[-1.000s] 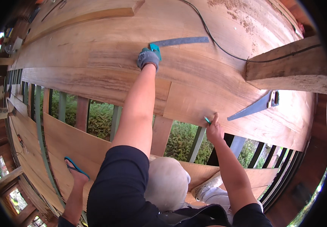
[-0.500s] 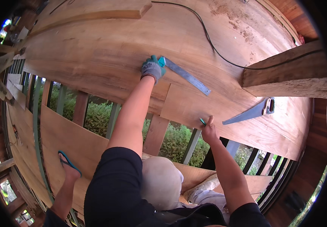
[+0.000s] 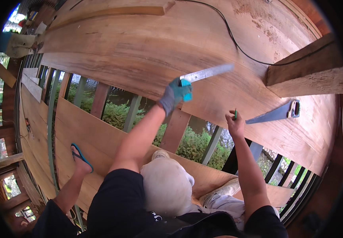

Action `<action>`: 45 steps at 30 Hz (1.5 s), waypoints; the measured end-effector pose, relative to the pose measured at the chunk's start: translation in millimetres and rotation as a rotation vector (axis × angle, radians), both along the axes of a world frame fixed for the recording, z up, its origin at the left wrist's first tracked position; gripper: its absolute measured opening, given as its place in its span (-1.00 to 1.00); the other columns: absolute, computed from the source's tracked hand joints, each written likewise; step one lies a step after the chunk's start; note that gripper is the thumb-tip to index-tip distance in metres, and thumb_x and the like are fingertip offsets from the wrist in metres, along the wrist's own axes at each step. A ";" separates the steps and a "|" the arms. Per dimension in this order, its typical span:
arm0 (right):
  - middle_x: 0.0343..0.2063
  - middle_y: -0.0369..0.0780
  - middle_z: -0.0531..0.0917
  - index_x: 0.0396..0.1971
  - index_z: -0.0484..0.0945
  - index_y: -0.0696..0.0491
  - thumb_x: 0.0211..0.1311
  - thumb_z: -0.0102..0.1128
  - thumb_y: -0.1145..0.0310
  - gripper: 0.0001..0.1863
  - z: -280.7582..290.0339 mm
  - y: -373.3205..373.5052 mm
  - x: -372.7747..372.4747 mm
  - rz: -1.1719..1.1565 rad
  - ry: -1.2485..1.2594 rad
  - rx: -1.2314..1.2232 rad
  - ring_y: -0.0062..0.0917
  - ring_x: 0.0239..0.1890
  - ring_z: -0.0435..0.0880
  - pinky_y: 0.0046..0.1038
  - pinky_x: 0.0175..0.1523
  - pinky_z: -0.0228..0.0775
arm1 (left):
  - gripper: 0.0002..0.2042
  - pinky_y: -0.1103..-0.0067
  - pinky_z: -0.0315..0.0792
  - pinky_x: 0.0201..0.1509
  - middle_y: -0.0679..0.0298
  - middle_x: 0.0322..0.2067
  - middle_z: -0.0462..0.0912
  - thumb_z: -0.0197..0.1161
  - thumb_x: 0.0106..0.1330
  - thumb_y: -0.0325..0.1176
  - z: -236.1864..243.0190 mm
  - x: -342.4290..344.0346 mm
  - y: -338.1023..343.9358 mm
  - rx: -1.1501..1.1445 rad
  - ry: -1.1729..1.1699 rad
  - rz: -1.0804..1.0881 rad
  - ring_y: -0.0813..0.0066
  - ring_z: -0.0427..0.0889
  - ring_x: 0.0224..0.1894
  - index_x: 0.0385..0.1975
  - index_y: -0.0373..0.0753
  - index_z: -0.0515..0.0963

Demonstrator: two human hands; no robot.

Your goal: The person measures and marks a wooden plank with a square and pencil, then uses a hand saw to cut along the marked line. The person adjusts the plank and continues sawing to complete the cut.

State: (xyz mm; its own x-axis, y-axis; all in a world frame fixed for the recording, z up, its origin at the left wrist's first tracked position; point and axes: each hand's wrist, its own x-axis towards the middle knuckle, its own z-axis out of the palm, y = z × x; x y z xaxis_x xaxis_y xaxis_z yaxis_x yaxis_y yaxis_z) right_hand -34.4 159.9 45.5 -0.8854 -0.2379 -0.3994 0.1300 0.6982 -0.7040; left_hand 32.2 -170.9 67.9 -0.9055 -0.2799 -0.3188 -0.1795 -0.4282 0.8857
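While the left grip (image 3: pixel 174 95) clasped the square (image 3: pixel 207 74) over the boards (image 3: pixel 139 51) and the right grip (image 3: pixel 235 124) pinched a pencil (image 3: pixel 236 114), marking-out seemed in hand, apparently calling next for laying the square flat.

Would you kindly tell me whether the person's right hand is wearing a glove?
No, the right hand is bare and holds a slim green stick, whereas the left hand wears a grey and teal glove.

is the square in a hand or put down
In hand: the gloved left hand grips the square by its teal handle, blade pointing right. Whether it touches the boards is unclear.
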 end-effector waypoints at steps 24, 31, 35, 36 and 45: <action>-0.22 -0.17 0.64 0.10 0.46 0.03 0.23 0.38 0.33 -0.53 -28.2 -68.5 98.0 0.198 -0.201 -0.164 -0.39 -0.28 0.65 -0.31 -0.28 0.48 | -0.77 0.45 0.63 -0.30 0.31 -0.31 0.71 0.21 0.44 -0.09 -45.4 112.8 111.1 0.366 -0.709 0.077 0.45 0.72 -0.35 -0.10 -0.07 0.57; -0.50 -0.40 0.46 -0.24 0.40 -0.05 0.39 0.26 0.33 -0.83 -27.0 -84.5 112.0 -0.501 -0.805 -0.595 -0.72 -0.70 0.22 -0.54 -0.61 0.10 | -0.71 0.35 0.60 -0.25 0.25 -0.29 0.71 0.21 0.40 -0.04 -53.7 116.4 107.7 0.383 -0.708 0.106 0.32 0.72 -0.33 -0.05 -0.06 0.55; -0.51 -0.42 0.44 -0.25 0.40 -0.05 0.39 0.25 0.31 -0.83 -32.6 -81.0 106.3 -0.566 -0.791 -0.589 -0.74 -0.71 0.19 -0.53 -0.62 0.11 | -0.74 0.27 0.55 -0.25 0.11 -0.30 0.68 0.23 0.37 -0.15 -18.8 120.4 93.4 -0.777 -0.706 -0.240 0.05 0.68 -0.36 -0.07 -0.13 0.55; -0.52 -0.42 0.44 -0.25 0.40 -0.06 0.40 0.25 0.31 -0.83 -31.3 -84.5 105.6 -0.562 -0.784 -0.583 -0.74 -0.72 0.19 -0.53 -0.62 0.11 | -0.75 0.26 0.54 -0.23 0.08 -0.29 0.66 0.25 0.34 -0.19 -20.8 126.5 92.4 -0.821 -0.581 -0.208 0.01 0.67 -0.33 -0.08 -0.13 0.56; -0.44 -0.40 0.51 -0.22 0.43 -0.04 0.42 0.20 0.33 -0.88 -26.7 -97.7 108.8 -0.548 -0.810 -0.637 -0.75 -0.70 0.23 -0.58 -0.61 0.10 | -0.72 0.31 0.50 -0.08 0.24 -0.09 0.53 0.22 0.23 -0.40 -37.0 127.5 95.9 -1.445 0.051 -0.223 0.20 0.58 -0.11 -0.04 -0.11 0.55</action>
